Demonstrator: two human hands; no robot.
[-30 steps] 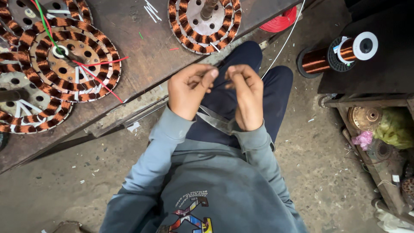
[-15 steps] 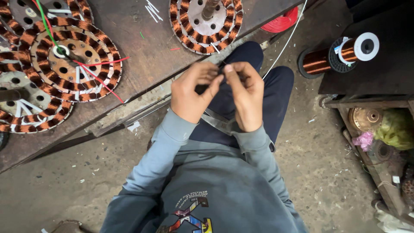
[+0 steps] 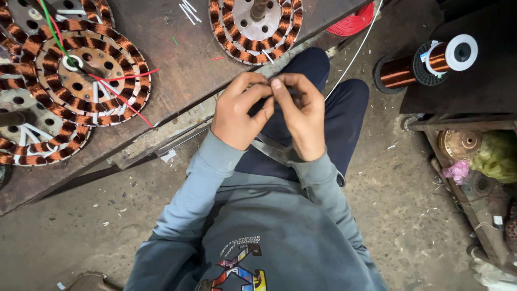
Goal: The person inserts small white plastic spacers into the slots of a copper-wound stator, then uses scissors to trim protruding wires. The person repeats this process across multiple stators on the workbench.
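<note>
Spanning the upper left of the view, a dark wooden workbench (image 3: 177, 59) carries several wound motor stators, round metal discs ringed with copper coils. Two overlapping stators (image 3: 81, 81) sit at the bench's left end with red, green and white leads trailing across them, and another stator (image 3: 256, 29) lies near the bench's front edge, just above the hands. Below the bench stretches a dusty concrete floor (image 3: 420, 215) littered with small scraps. At the right, a spool of copper wire (image 3: 425, 62) rests on its side on a dark stand, and a coil of red wire (image 3: 353, 21) lies beyond the bench corner.

Seated below, the person wears a grey sweatshirt and dark blue trousers, knees pointing toward the bench. Both hands meet over the lap, touching at the fingertips. The left hand (image 3: 239, 113) is curled, thumb and forefinger pinched on something small and thin between the two hands; the right hand (image 3: 301, 118) is likewise curled, its thumb and fingers pinching the same spot. What they grip is too small to make out. A thin white wire (image 3: 355, 54) runs from the top edge down toward the right hand.
</note>
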